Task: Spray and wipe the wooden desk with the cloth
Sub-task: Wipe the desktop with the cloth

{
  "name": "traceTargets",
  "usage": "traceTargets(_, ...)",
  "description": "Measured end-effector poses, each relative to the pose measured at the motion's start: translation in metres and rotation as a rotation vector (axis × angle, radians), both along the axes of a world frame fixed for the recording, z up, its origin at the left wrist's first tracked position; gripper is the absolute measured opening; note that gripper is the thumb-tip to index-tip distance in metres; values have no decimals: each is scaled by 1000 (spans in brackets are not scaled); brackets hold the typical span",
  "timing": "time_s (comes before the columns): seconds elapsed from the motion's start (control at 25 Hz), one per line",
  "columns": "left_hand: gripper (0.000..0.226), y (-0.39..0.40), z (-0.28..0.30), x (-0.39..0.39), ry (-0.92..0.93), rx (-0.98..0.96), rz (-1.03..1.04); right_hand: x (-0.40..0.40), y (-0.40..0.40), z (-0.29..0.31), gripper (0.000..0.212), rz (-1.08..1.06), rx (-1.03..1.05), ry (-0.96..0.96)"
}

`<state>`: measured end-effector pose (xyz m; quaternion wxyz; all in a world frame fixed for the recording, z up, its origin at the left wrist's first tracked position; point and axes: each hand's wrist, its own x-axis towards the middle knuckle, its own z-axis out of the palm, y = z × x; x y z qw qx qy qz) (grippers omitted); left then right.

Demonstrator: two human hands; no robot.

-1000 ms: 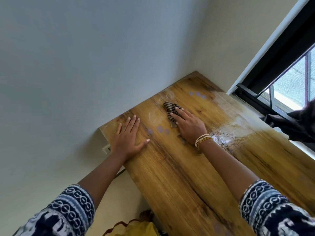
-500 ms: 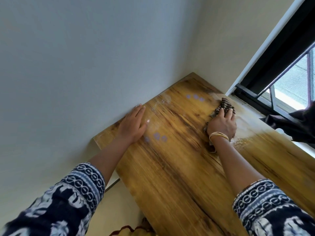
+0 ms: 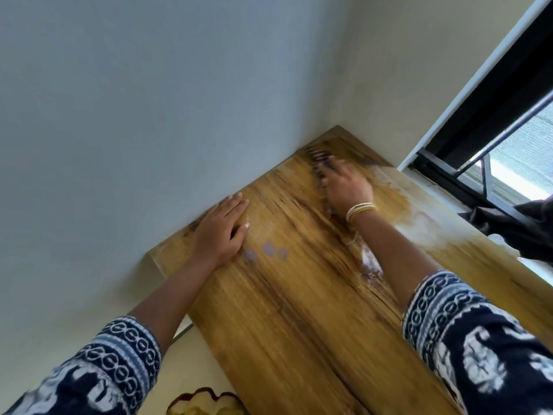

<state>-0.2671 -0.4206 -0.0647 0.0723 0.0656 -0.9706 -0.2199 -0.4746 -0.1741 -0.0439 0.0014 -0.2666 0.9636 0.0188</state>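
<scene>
Wooden desk point(image 3: 299, 310) fills the corner below us, and our left hand point(image 3: 220, 232) lies flat on it by the wall, fingers straight. Our right hand point(image 3: 344, 187) presses the striped cloth point(image 3: 317, 158) near the far corner; blur hides its grip. White residue point(image 3: 371, 265) streaks beside our right forearm.

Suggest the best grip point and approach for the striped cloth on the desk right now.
Take the striped cloth from above, at the bunched end poking out past the right hand toward the far corner of the wooden desk. It lies low under the hand, so only that raised end is free to pinch; it is motion-blurred.
</scene>
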Motion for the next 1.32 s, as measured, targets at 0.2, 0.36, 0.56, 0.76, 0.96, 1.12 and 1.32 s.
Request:
traceTargets(0.2,53,1,1,-1,-2,7,4,-40,40,3,54,-331,-58,-54)
traceTargets(0.36,52,2,2,-1,5,6,-2,17,-11,13,68,-82,-27,-32)
traceTargets(0.56,55,3,3,-1,-1,-20,33,68,-25,5,46,786,-89,-11)
traceTargets(0.76,52,2,4,-2,7,9,12,-54,-17,10,51,91,41,-21)
traceTargets(0.96,56,1,0,-1,28,11,14,-79,-25,17,52,-343,-165,-121)
traceTargets(1.12,54,3,3,-2,26,-2,9,-1,-45,14,53,223,-66,-11)
traceTargets(1.32,57,4,5,-1,18,-7,14,36,-39,6,49,668,-37,-16)
